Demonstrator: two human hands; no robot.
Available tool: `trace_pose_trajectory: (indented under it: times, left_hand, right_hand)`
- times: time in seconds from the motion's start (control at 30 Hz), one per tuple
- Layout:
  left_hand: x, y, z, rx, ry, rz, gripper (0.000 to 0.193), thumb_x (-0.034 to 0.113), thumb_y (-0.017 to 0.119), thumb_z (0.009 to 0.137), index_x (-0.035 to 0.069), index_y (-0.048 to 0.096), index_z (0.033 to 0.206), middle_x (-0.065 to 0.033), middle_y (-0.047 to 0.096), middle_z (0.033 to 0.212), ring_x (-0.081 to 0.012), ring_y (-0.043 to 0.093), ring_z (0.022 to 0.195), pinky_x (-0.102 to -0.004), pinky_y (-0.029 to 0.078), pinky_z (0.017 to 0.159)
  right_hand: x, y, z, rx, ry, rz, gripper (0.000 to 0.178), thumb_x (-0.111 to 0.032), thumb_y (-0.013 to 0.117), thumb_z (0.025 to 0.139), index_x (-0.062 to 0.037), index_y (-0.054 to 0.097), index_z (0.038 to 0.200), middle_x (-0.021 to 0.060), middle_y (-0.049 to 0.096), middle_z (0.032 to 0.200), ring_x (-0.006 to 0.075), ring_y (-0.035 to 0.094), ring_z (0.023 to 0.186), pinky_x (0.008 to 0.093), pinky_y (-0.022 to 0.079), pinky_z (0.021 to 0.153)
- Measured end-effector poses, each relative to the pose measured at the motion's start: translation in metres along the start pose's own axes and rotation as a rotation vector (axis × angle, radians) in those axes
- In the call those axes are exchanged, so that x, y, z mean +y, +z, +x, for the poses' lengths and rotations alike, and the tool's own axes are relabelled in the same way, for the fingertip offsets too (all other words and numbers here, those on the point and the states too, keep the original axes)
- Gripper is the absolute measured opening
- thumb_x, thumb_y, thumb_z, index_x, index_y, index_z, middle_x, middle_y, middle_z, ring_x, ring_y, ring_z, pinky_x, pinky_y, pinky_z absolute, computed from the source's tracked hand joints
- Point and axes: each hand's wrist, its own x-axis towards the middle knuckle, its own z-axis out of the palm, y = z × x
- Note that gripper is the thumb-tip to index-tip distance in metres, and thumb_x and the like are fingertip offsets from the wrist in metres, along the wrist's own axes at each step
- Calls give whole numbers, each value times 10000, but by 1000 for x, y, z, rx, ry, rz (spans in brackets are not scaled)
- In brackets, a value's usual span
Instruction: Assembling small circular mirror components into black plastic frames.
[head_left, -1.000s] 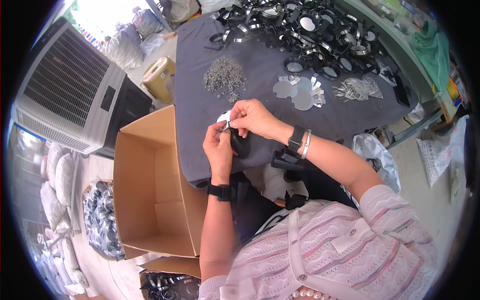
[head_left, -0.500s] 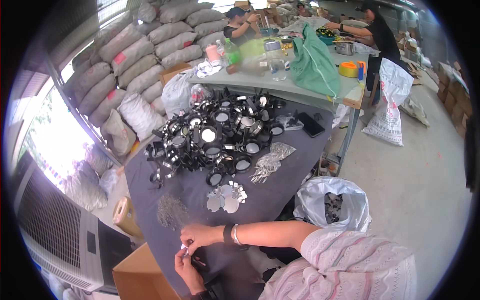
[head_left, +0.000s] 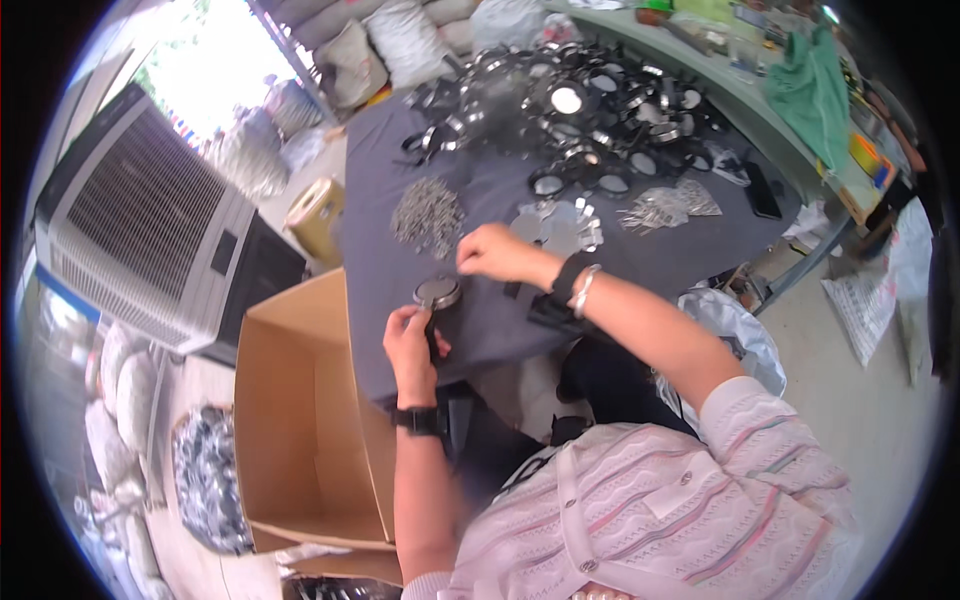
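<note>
My left hand (head_left: 408, 345) is closed around the black handle of a round, black-rimmed part with a flat grey disc face (head_left: 438, 292), held just above the dark cloth. My right hand (head_left: 495, 252) hovers up and to the right of it, fingers curled together; whatever may be between them is hidden. Close beyond the hands lies a heap of tiny metal pieces, like small screws (head_left: 428, 215). Several flat silver discs (head_left: 562, 230) are stacked just past my right hand. A big pile of similar black round parts (head_left: 600, 125) covers the far side.
An open cardboard box (head_left: 310, 400) stands left of my left forearm, below a large grey air cooler (head_left: 150, 210). A bag of thin metal pins (head_left: 660, 207) and a phone (head_left: 763, 190) lie at the right. A white sack (head_left: 755, 345) stands beside the table.
The view has swung down and left. My hands, together before over a small pale piece, are now apart; my left one holds the round black part.
</note>
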Motion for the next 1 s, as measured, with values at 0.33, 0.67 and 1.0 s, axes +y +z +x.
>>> trace_pose_trajectory:
  times: [0.33,0.67,1.0]
  left_hand:
    - [0,-19,-3,-71,-2,-3,44,51,582,828,42,539,822,-48,513,561,-128,464,367,-240,343,315]
    - [-5,-17,0,-181,57,-20,67,23,589,816,36,551,762,-27,530,617,-100,463,383,-235,345,326]
    - [-3,-21,9,-230,30,-48,65,10,591,807,18,568,747,-39,549,603,-90,438,367,-230,324,321]
  right_hand:
    - [-4,-15,-46,-344,-170,-342,198,0,671,693,-4,647,889,159,582,881,335,605,846,415,476,707]
    - [-23,-30,-44,-506,-212,-619,146,-34,646,713,4,557,821,161,606,819,349,613,807,423,481,678]
    - [-53,25,-27,-157,-274,71,161,-37,677,733,-16,562,845,86,581,794,252,581,765,347,454,685]
